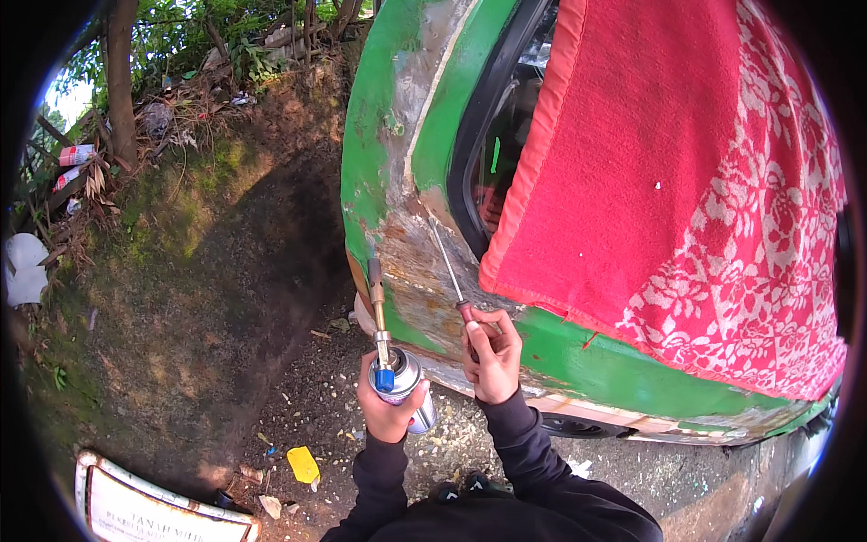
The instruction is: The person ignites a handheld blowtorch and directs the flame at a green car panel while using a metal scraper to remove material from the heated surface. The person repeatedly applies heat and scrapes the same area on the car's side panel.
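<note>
My left hand is wrapped round the canister of a gas torch. Its brass-and-steel nozzle points at the car's scraped corner, and a blue knob sits at its base; no flame is visible. A long thin screwdriver with a dark red handle is gripped in my right hand. The blade's tip lies against the car body beside the window. The green car body shows a rough patch of bare grey and brown, with paint stripped off. Its lower corner sits near the torch nozzle.
A red floral blanket drapes over the car's glass, leaving part of the dark-edged window visible. On the left rises a mossy earth bank with a tree trunk and litter. A yellow scrap and a white sign lie low left.
</note>
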`<state>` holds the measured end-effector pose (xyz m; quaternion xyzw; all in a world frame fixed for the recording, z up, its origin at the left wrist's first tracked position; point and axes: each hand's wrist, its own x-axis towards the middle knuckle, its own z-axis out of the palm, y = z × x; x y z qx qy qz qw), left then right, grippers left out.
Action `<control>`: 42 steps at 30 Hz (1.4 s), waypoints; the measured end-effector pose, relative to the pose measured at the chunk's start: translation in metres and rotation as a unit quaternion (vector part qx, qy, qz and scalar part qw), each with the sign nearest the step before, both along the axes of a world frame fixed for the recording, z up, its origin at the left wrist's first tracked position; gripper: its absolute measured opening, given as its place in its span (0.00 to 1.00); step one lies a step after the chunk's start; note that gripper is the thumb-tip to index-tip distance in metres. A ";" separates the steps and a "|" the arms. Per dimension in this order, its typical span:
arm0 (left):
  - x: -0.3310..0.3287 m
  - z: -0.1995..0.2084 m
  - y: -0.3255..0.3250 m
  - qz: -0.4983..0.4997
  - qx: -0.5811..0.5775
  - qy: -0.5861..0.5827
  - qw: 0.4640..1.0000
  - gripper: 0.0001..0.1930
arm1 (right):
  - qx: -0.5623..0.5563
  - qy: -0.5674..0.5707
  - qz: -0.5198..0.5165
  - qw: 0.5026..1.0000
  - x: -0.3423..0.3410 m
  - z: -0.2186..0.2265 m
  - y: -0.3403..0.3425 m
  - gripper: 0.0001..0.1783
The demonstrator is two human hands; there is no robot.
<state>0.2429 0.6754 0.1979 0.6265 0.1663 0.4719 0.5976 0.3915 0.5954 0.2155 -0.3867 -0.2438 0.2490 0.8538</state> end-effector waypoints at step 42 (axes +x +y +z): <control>-0.013 -0.005 -0.014 0.005 -0.029 -0.006 1.000 0.30 | 0.010 0.017 -0.006 1.000 -0.004 0.001 0.006 0.07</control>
